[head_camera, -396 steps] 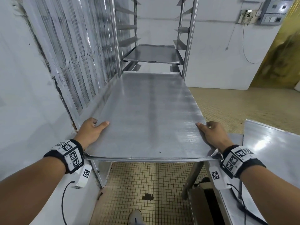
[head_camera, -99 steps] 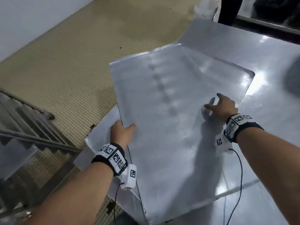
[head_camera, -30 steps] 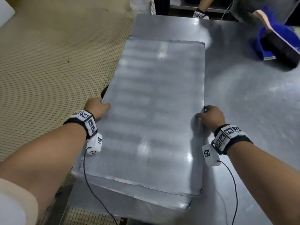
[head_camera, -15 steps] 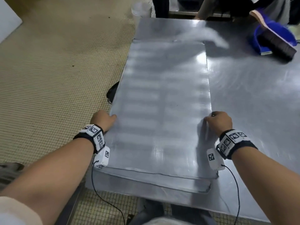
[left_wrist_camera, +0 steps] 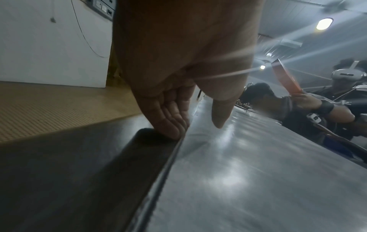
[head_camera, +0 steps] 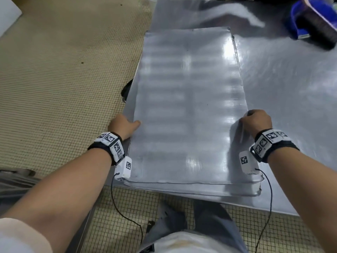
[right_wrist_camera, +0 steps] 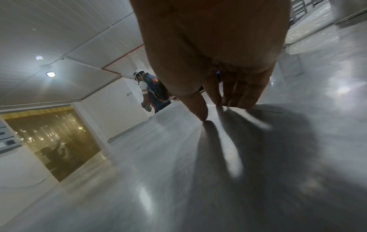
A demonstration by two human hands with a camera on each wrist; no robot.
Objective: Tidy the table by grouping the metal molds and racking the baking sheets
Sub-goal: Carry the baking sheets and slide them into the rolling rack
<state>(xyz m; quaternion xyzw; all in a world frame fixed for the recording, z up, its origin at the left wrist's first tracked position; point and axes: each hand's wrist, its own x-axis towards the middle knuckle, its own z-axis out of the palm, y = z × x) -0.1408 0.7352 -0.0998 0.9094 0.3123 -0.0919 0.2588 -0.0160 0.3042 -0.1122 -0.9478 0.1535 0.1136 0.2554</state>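
A large flat baking sheet point(head_camera: 187, 106) lies on top of a second baking sheet point(head_camera: 237, 191), whose rim shows along the near edge. My left hand point(head_camera: 124, 125) grips the top sheet's left long edge. In the left wrist view its fingers point(left_wrist_camera: 170, 120) curl under the rim and the thumb point(left_wrist_camera: 218, 114) sits above the sheet point(left_wrist_camera: 248, 180). My right hand point(head_camera: 255, 119) holds the right long edge. In the right wrist view its thumb point(right_wrist_camera: 200, 109) presses on the sheet point(right_wrist_camera: 158, 180) and the fingers bend down past the rim. No metal molds are in view.
Both sheets rest on a steel table point(head_camera: 282, 88) near its left and front edges, above a tiled floor point(head_camera: 63, 79). A blue dustpan with a brush point(head_camera: 313, 21) lies at the far right. Another person point(left_wrist_camera: 337, 97) stands across the table, holding an orange tool.
Over the last second the top sheet has turned square onto the one beneath it and come slightly toward me. Both hands have kept their hold on its long edges.
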